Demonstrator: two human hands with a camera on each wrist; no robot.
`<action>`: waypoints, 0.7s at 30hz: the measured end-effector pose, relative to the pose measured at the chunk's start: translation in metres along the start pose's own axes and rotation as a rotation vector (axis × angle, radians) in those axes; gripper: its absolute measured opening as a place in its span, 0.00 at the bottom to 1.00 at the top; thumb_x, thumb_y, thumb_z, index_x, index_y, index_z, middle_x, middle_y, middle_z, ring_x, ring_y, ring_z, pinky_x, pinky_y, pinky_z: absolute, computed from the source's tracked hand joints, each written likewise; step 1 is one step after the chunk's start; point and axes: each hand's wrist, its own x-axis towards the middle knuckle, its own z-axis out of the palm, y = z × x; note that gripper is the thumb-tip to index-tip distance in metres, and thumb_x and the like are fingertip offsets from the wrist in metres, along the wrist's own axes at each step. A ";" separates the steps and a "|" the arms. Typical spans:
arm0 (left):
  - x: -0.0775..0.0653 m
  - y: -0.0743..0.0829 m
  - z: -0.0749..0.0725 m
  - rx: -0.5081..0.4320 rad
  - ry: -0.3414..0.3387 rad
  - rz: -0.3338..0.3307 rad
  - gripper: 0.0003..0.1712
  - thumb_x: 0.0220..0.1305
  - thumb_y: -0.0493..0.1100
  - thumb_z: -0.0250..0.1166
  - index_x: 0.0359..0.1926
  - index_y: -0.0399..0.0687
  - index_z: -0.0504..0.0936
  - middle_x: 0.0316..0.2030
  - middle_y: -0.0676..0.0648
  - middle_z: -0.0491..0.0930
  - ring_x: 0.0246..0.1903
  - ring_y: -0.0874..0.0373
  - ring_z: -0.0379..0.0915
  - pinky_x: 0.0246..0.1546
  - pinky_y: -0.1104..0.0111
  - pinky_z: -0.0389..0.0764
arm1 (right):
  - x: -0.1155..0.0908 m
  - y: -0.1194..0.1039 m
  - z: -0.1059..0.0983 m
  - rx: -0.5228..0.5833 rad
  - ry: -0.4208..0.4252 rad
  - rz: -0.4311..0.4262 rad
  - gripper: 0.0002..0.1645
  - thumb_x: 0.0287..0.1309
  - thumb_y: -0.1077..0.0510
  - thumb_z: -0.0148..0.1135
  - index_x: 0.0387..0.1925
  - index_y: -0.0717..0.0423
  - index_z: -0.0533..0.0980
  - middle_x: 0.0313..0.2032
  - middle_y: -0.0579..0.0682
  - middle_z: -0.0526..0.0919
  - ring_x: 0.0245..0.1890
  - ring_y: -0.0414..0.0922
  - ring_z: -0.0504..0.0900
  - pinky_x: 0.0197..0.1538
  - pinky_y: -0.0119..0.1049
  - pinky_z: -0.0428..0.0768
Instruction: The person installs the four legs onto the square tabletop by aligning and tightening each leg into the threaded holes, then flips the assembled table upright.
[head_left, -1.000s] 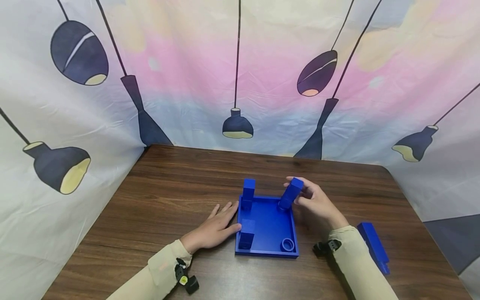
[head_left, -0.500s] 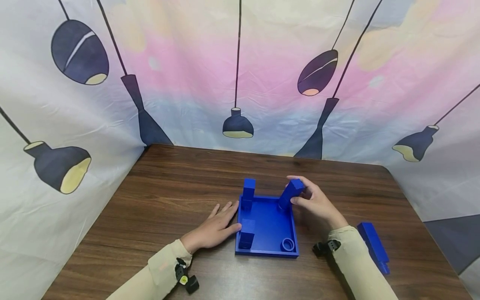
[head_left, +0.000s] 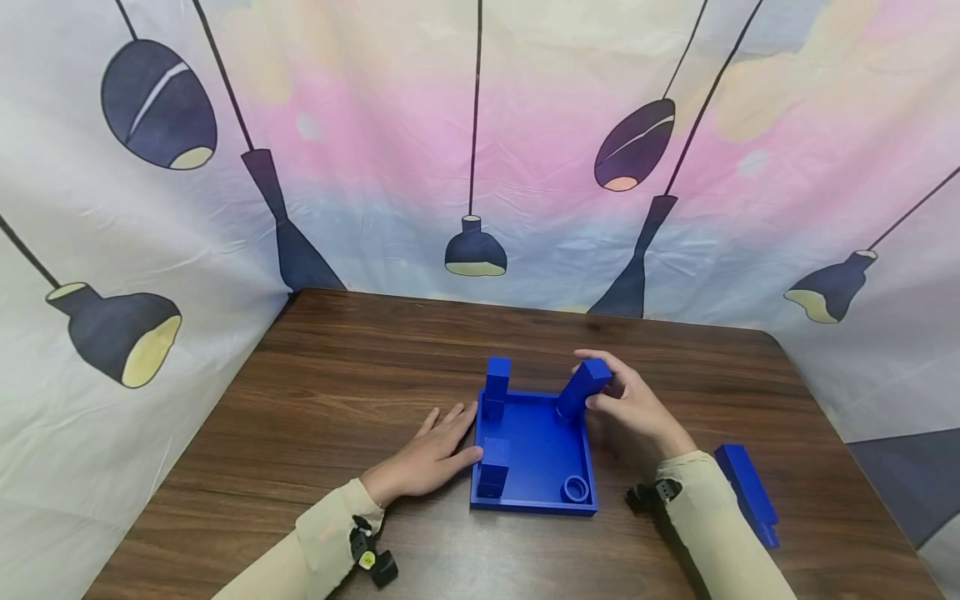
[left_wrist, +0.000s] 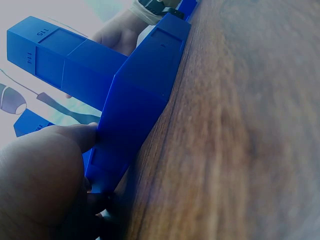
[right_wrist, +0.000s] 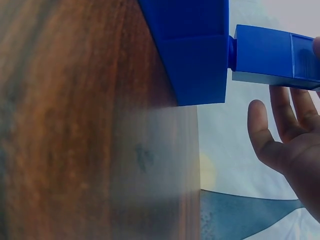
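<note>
A blue square tray-like base (head_left: 536,454) with a low rim lies on the table. Blue square posts stand at its far left corner (head_left: 497,387) and near left corner (head_left: 494,471); a round ring socket (head_left: 575,501) shows at the near right one. My left hand (head_left: 427,458) lies with fingers spread beside the base, thumb against its left rim. At the far right corner, my right hand (head_left: 637,408) grips a third blue post (head_left: 583,388) between thumb and fingers. That post leans right, its lower end at the corner; in the right wrist view a narrow neck joins post and base.
Another blue post (head_left: 746,485) with a narrower end lies on the wooden table (head_left: 360,358), right of my right forearm. A cloth printed with lamps (head_left: 476,250) hangs behind the table. Wrist cameras (head_left: 652,496) stick out from both sleeves.
The post in my right hand has turned a little about its length, and its top sits slightly further right. My right thumb has shifted on it. The left hand and base stay put.
</note>
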 end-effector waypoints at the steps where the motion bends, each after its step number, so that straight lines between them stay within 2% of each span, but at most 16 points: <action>1: 0.000 0.000 0.000 0.001 -0.001 -0.001 0.44 0.84 0.59 0.49 0.83 0.35 0.49 0.83 0.38 0.50 0.82 0.41 0.41 0.79 0.39 0.33 | 0.000 0.000 0.000 -0.002 0.000 -0.002 0.39 0.60 0.76 0.60 0.73 0.62 0.67 0.59 0.63 0.80 0.56 0.41 0.84 0.55 0.32 0.81; 12: 0.001 0.000 -0.001 -0.001 -0.005 -0.001 0.44 0.84 0.60 0.49 0.83 0.35 0.49 0.83 0.38 0.50 0.82 0.41 0.40 0.79 0.39 0.33 | 0.001 0.000 0.001 -0.022 0.007 0.030 0.36 0.63 0.73 0.63 0.73 0.65 0.67 0.60 0.77 0.75 0.56 0.43 0.83 0.57 0.33 0.80; 17: 0.000 0.000 0.000 0.002 -0.005 -0.003 0.44 0.84 0.59 0.50 0.83 0.34 0.49 0.82 0.38 0.50 0.82 0.41 0.40 0.79 0.39 0.33 | 0.001 -0.001 0.001 -0.038 0.006 0.039 0.36 0.65 0.71 0.64 0.73 0.65 0.67 0.59 0.74 0.76 0.56 0.44 0.83 0.58 0.35 0.80; 21: 0.000 -0.001 0.000 0.004 -0.005 -0.003 0.44 0.84 0.60 0.49 0.83 0.34 0.49 0.83 0.38 0.50 0.82 0.41 0.40 0.79 0.40 0.33 | 0.000 -0.001 0.001 -0.028 0.000 0.037 0.37 0.65 0.70 0.65 0.74 0.66 0.66 0.60 0.63 0.80 0.57 0.43 0.83 0.58 0.34 0.81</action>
